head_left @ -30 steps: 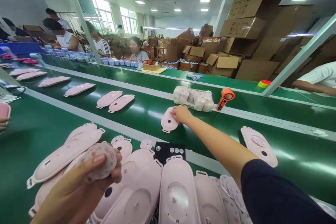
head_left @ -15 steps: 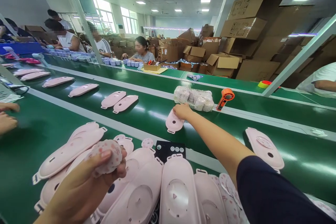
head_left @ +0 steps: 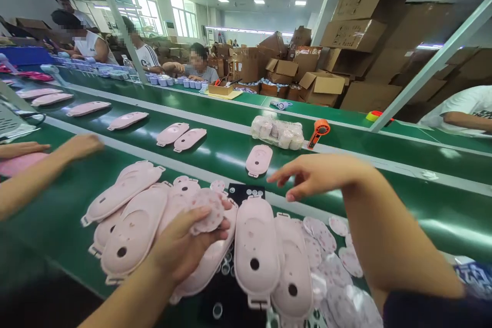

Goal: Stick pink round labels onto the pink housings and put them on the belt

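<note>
Right hand (head_left: 321, 174) has come off the belt shell (head_left: 259, 160), fingers loosely spread; left hand (head_left: 180, 246) pinches disc stack (head_left: 213, 210) at right's 8 o'clock; central pile shell (head_left: 257, 241), long axis 12-to-6, lies at right's 7.

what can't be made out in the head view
Head view: how many patterned discs the left hand holds; the front one covers any behind.
Head view: the lower pink panels, partly hidden under upper ones.
Head view: the far-left pink piece, cut off by the left edge.
Head view: contents of the wrapped bundle, blurred by plastic.
</note>
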### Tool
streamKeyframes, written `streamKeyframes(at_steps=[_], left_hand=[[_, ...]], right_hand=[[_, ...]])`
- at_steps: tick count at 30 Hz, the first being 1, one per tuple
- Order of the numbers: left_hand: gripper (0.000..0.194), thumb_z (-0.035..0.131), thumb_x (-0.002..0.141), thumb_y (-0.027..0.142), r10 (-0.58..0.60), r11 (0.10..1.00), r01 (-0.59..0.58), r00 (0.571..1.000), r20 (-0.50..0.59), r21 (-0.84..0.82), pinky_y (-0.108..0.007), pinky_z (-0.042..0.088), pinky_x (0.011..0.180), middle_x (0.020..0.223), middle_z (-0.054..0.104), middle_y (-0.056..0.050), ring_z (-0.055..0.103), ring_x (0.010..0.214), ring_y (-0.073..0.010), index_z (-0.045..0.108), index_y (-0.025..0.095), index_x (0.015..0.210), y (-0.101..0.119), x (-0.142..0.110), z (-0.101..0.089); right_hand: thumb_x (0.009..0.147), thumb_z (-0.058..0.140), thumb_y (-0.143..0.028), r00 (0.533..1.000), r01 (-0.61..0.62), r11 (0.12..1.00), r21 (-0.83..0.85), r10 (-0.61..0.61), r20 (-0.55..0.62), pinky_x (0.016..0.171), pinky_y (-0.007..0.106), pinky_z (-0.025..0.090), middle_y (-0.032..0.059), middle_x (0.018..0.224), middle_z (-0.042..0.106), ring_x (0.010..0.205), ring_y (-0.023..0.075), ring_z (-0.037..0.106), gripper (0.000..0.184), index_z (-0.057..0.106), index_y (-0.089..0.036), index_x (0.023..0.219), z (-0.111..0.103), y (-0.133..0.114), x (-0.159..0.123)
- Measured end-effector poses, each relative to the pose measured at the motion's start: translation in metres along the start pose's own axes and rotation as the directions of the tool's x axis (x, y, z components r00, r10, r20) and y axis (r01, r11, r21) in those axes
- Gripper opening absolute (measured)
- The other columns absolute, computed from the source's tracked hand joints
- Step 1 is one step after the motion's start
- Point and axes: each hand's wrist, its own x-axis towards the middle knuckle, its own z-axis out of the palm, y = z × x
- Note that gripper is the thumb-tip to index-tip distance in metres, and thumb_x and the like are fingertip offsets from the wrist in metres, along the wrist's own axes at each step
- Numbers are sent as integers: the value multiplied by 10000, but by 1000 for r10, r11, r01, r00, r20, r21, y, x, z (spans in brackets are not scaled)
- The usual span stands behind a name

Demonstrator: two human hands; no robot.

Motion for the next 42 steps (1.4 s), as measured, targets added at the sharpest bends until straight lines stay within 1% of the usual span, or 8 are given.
streamKeyframes(at_steps=[4, 12, 16, 21, 24, 29, 33, 42], left_hand=[[225, 718, 653, 178, -88, 990, 112, 965, 246, -87, -292, 560, 645, 859, 691, -72, 641, 695, -179, 706, 116, 869, -35, -18, 20], [336, 591, 724, 291, -145, 830, 392, 838, 525, -397, -351, 495, 886, 951, 677, -87, 632, 858, -183, 633, 91, 990, -80, -62, 35], [393, 566, 781, 440, -228, 811, 475, 795, 563, -341, -258, 480, 739, 786, 644, -56, 615, 738, -164, 622, 84, 938, -99, -80, 32], [632, 461, 827, 688, -437, 795, 600, 671, 599, -91, -271, 455, 779, 831, 655, -63, 613, 784, -176, 631, 108, 1013, -137, -96, 24], [673, 401, 829, 724, -503, 737, 673, 611, 611, -67, -279, 449, 765, 821, 660, -63, 615, 775, -183, 637, 126, 1026, -156, -101, 21], [639, 666, 754, 576, -378, 871, 491, 670, 639, 0, -303, 457, 858, 1166, 630, -78, 616, 988, -204, 544, 224, 1273, -173, -107, 20], [492, 789, 715, 206, -212, 977, 191, 810, 547, 97, -286, 461, 934, 1182, 647, -67, 597, 1105, -204, 617, 217, 1176, -182, -107, 18], [368, 839, 649, 197, -224, 974, 212, 957, 183, 80, -281, 610, 624, 875, 719, -94, 685, 715, -179, 665, 107, 961, -153, -93, 19]], right_hand=[[847, 661, -413, 853, 206, 975, -80, -219, -473, 942, 372, 472, 40, 1317, 544, 1141, 235, 544, 581, 467, -282, 1379, 69, -61, -39], [801, 652, -66, 651, 190, 981, -30, -149, -744, 860, 402, 431, 12, 963, 632, 935, 208, 548, 211, 626, -237, 920, 157, -83, -60], [879, 575, -108, 672, 313, 935, -164, -340, -657, 966, 459, 340, -1, 914, 651, 972, 219, 539, 167, 603, -258, 946, 187, -92, -89], [884, 542, -110, 686, 148, 954, -262, -290, -668, 1049, 469, 290, 103, 1364, 442, 1226, 274, 378, 190, 598, -203, 1039, 236, -93, -111], [916, 505, -136, 714, 175, 950, -259, -303, -631, 967, 436, 362, 96, 1147, 562, 1057, 241, 471, 119, 585, -182, 992, 261, -85, -122], [963, 449, -152, 591, 219, 966, -134, -241, -770, 809, 373, 400, 51, 983, 598, 912, 201, 503, 119, 552, -196, 1005, 280, -71, -134], [928, 534, -178, 506, 157, 986, 59, -29, -862, 866, 407, 399, 59, 1038, 550, 979, 226, 480, 83, 560, -222, 993, 279, -61, -131], [878, 543, -150, 563, 279, 922, 268, 69, -823, 756, 314, 443, 41, 966, 562, 872, 171, 527, 179, 548, -214, 1044, 256, -56, -102]])
